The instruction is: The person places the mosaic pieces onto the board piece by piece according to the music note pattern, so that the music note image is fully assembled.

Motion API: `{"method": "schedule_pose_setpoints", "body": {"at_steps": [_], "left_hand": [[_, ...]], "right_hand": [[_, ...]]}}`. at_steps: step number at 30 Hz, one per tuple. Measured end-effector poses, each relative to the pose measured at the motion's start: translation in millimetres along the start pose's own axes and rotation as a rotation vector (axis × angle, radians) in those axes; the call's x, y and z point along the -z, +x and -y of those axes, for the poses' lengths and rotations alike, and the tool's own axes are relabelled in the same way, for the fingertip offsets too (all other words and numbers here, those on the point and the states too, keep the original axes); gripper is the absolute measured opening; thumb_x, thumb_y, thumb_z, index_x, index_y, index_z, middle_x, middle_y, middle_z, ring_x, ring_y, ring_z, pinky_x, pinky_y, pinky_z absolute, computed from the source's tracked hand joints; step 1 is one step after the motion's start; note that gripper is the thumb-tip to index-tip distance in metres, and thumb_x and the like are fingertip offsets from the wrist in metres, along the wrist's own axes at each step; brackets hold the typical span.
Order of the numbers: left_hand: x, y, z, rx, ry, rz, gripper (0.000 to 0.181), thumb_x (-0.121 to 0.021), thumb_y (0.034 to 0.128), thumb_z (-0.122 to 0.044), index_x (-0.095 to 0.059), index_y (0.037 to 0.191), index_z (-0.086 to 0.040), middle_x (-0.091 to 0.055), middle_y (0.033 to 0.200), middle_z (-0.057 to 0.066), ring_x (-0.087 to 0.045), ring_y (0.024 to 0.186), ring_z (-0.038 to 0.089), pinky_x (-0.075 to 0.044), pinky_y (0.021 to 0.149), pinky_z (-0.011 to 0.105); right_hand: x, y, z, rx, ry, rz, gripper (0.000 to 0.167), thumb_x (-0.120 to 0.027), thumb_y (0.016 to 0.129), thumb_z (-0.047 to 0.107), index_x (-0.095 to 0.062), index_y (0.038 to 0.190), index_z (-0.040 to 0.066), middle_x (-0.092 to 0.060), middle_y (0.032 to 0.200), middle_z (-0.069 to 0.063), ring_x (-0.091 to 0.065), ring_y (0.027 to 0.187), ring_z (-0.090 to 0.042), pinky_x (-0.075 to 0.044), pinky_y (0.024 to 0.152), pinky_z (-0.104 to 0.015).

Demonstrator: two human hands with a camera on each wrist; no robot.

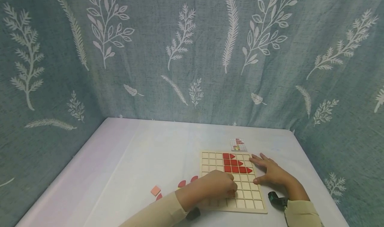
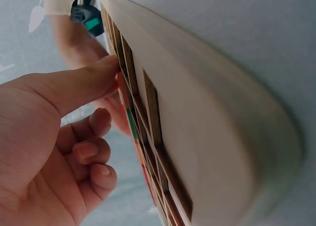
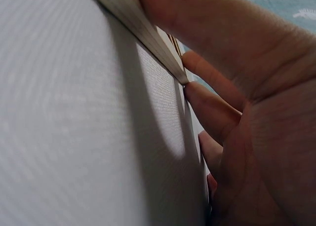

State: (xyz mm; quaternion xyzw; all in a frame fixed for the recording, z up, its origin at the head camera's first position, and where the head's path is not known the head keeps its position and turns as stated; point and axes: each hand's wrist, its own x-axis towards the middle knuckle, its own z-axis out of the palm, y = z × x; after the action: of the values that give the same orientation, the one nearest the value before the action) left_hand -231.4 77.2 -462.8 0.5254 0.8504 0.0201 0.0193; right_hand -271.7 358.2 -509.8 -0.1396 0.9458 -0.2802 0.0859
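A wooden grid board (image 1: pixel 251 210) lies on the table, with three rows of red pieces (image 1: pixel 235 169) near its far edge. My left hand (image 1: pixel 216 184) is over the lower middle of the board. Its thumb and index finger pinch at an orange piece (image 1: pixel 231 194) low against the grid, mostly covered by the fingers; the other fingers curl in the left wrist view. Spread along the board's right edge, my right hand (image 1: pixel 271 171) touches it with thumb and fingertips. The right wrist view shows these fingers against the board's side (image 3: pixel 148 41).
A small pattern card (image 1: pixel 238 144) lies beyond the board's far edge. Left of the board are a salmon square (image 1: pixel 155 190) and several red curved pieces (image 1: pixel 182 183), partly behind the left forearm. A patterned curtain (image 1: pixel 192 53) hangs behind the table.
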Motion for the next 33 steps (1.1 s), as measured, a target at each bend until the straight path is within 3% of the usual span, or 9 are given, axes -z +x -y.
{"method": "schedule_pose_setpoints", "body": {"at_steps": [8, 14, 21, 28, 33], "left_hand": [[1.5, -5.2, 1.7, 0.017, -0.009, 0.0, 0.009, -0.067, 0.0914, -0.036, -0.073, 0.096, -0.032, -0.049, 0.071, -0.017, -0.043, 0.061, 0.001, -0.038, 0.054, 0.018], [1.1, -14.3, 12.7, 0.069, -0.058, -0.002, 0.014, -0.067, 0.0905, -0.04, -0.073, 0.098, -0.029, -0.052, 0.074, -0.017, -0.046, 0.064, 0.0, -0.041, 0.059, 0.019], [3.9, -35.8, 24.1, 0.087, -0.025, -0.011, 0.017, -0.073, 0.0865, -0.032, -0.074, 0.102, -0.026, -0.061, 0.086, -0.017, -0.054, 0.074, -0.004, -0.046, 0.067, 0.018], [7.0, -62.4, 31.2, 0.196, -0.087, 0.021, 0.017, -0.073, 0.0863, -0.03, -0.074, 0.102, -0.024, -0.059, 0.082, -0.016, -0.052, 0.069, -0.001, -0.047, 0.069, 0.021], [10.3, -82.9, 37.7, 0.238, -0.091, 0.017, 0.018, -0.073, 0.0855, -0.026, -0.074, 0.103, -0.022, -0.061, 0.086, -0.015, -0.055, 0.074, -0.001, -0.049, 0.073, 0.022]], "right_hand": [[-0.3, -0.4, 0.8, 0.011, 0.002, -0.001, 0.102, -0.087, 0.059, 0.049, -0.048, 0.143, 0.007, -0.03, 0.154, -0.016, -0.007, 0.141, -0.049, -0.006, 0.104, -0.071], [0.8, -1.6, 2.8, 0.021, 0.01, 0.0, 0.101, -0.088, 0.059, 0.047, -0.048, 0.143, 0.006, -0.03, 0.154, -0.017, -0.007, 0.141, -0.049, -0.005, 0.104, -0.07], [0.4, -0.9, 4.7, -0.011, 0.013, 0.015, 0.102, -0.087, 0.059, 0.049, -0.047, 0.144, 0.008, -0.029, 0.155, -0.016, -0.005, 0.142, -0.048, -0.003, 0.105, -0.069], [1.1, -0.4, 4.2, -0.027, -0.006, 0.029, 0.105, -0.085, 0.059, 0.053, -0.045, 0.146, 0.01, -0.026, 0.156, -0.015, -0.004, 0.141, -0.049, -0.006, 0.102, -0.073], [0.4, -1.2, 4.1, -0.057, -0.014, 0.028, 0.105, -0.085, 0.058, 0.055, -0.045, 0.146, 0.013, -0.025, 0.157, -0.015, -0.005, 0.14, -0.053, -0.009, 0.098, -0.077]]}}
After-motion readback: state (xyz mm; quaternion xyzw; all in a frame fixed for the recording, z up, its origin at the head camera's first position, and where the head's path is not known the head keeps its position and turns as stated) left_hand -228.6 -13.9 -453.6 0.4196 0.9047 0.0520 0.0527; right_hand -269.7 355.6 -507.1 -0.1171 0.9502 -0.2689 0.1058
